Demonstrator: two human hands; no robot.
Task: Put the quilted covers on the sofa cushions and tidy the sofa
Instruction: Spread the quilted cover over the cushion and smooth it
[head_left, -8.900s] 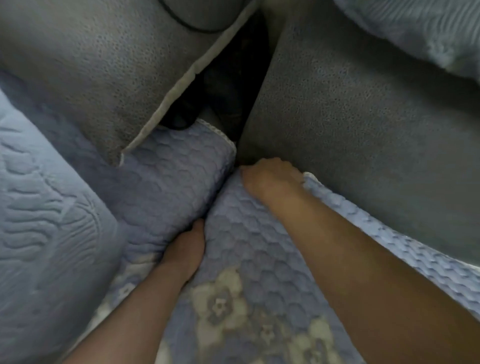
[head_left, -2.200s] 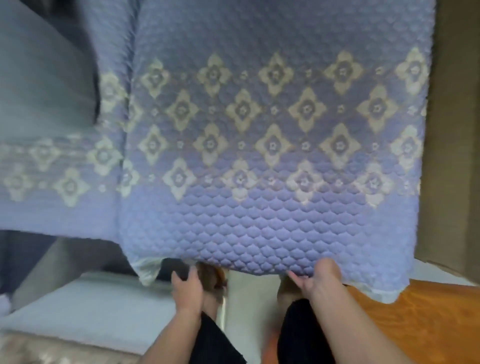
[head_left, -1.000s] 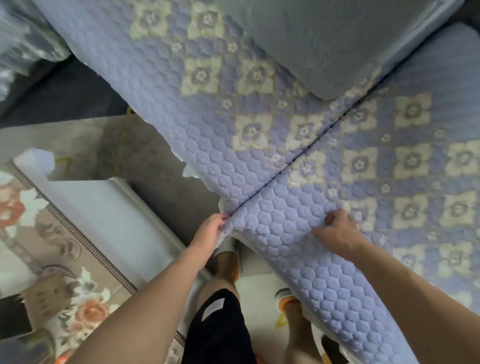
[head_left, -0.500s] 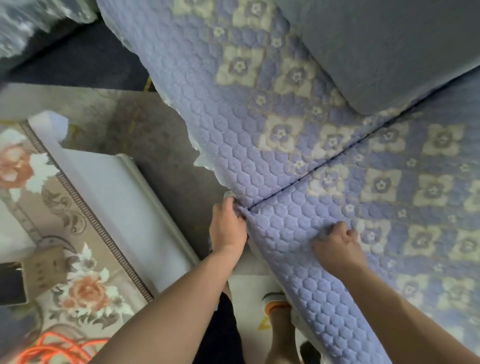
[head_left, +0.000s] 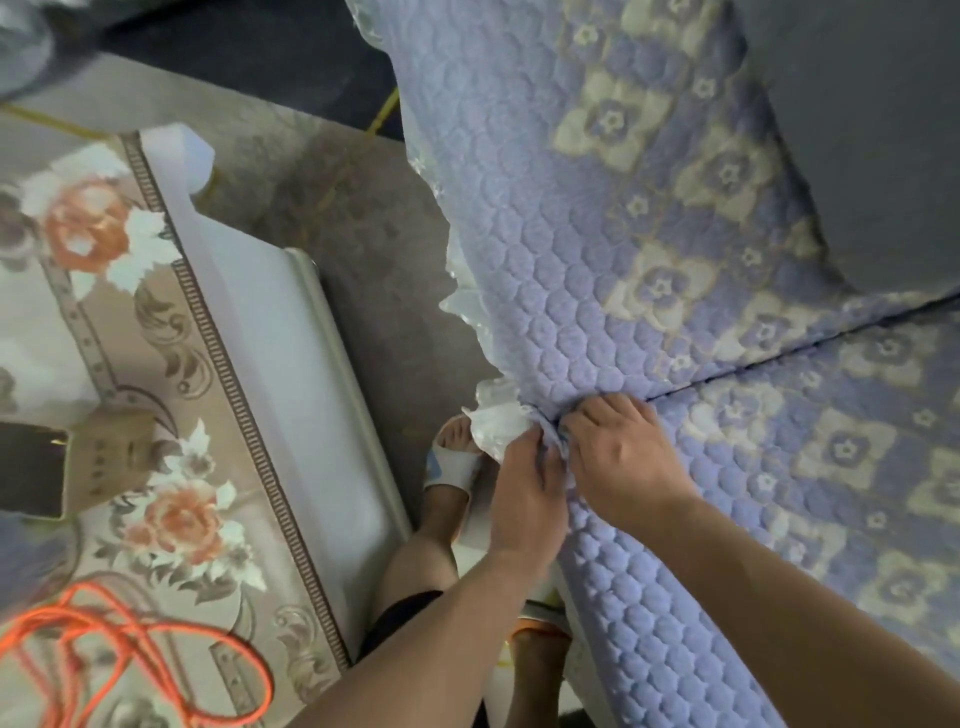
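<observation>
Two seat cushions wear blue quilted covers with cream flower diamonds: the far quilted cover (head_left: 545, 218) and the near quilted cover (head_left: 779, 519), meeting at a dark seam. My left hand (head_left: 524, 488) pinches the white lace frill (head_left: 496, 415) at the front corner where the covers meet. My right hand (head_left: 618, 457) lies curled on the near cover's front edge right beside the seam, fingertips pressed into the fabric.
A grey back cushion (head_left: 862, 130) lies on the seat at upper right. A low table with a floral cloth (head_left: 171, 395) stands left of my legs, an orange cord (head_left: 130, 654) on it. My sandalled feet (head_left: 452, 462) stand in the narrow gap between table and sofa.
Both hands have come together at the seam's front corner. My left hand went from the cover's edge to the white frill, and my right hand slid left towards the seam.
</observation>
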